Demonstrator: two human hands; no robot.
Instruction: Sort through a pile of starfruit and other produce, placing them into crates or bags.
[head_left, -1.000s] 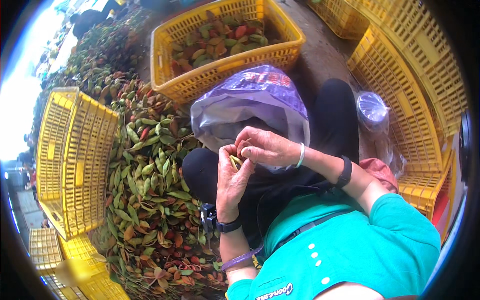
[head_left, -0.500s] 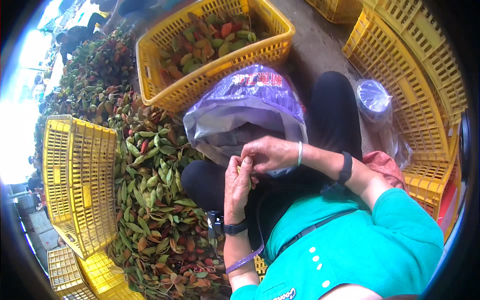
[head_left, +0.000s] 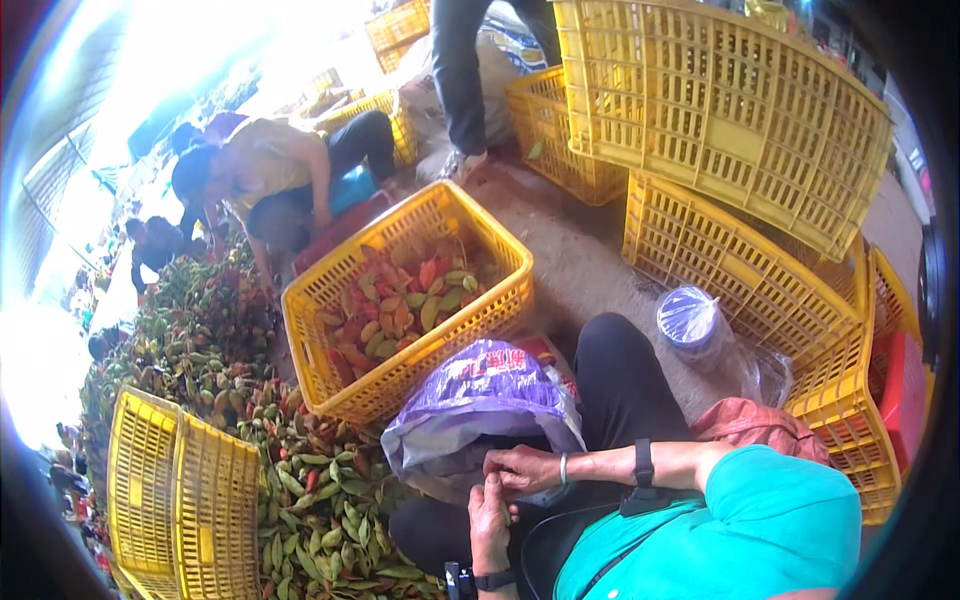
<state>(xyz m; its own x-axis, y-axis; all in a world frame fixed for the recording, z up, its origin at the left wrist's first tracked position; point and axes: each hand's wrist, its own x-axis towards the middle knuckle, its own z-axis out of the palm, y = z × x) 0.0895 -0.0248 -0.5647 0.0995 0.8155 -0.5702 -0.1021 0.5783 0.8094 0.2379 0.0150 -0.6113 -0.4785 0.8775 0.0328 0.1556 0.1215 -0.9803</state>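
My left hand (head_left: 490, 518) and my right hand (head_left: 523, 470) meet over my lap, fingers bent and pressed together. A small greenish bit shows at the left fingers; what the right fingers pinch is hidden. Just beyond them lies a purple and white plastic bag (head_left: 482, 378), its wide mouth facing me. Beside my left knee spreads a heap of leafy pods (head_left: 335, 530) in green, orange and red. A yellow crate (head_left: 440, 345) behind the bag holds more such red, orange and green pods.
Two upended yellow crates (head_left: 185, 490) stand at the left. Large yellow crates (head_left: 720, 120) are stacked at the right, near a plastic-wrapped round bundle (head_left: 690, 318) and a reddish cloth sack (head_left: 760, 430). A person (head_left: 265, 170) bends over the heap; another person's legs (head_left: 460, 80) stand behind.
The view has tilted up, so my hands, the bag and the crate sit lower, and other people now show at the back. My hands remain together with fingers bent.
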